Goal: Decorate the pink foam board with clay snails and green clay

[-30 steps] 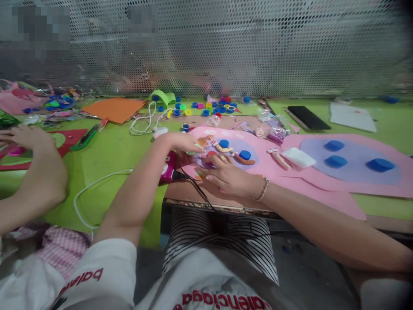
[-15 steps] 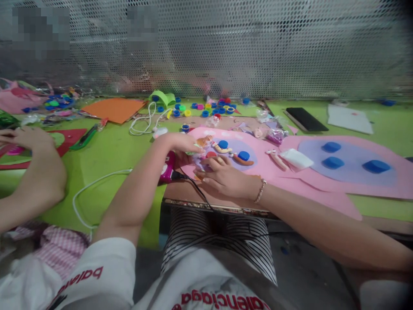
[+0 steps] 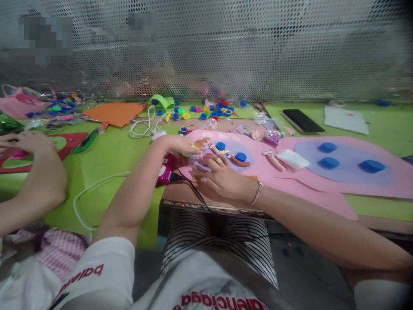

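Head view shows me the left hand and right hand bent over the left part of the pink sheet, near its red piece, each grip hidden so I cannot tell what either holds, seemingly mid-positioning, next wanting steady, gentle fingers.

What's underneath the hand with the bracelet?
The right hand lies partly over pink paper; something red peeks out beside it. I can't see what's covered directly beneath.

Black phone beside white sheet
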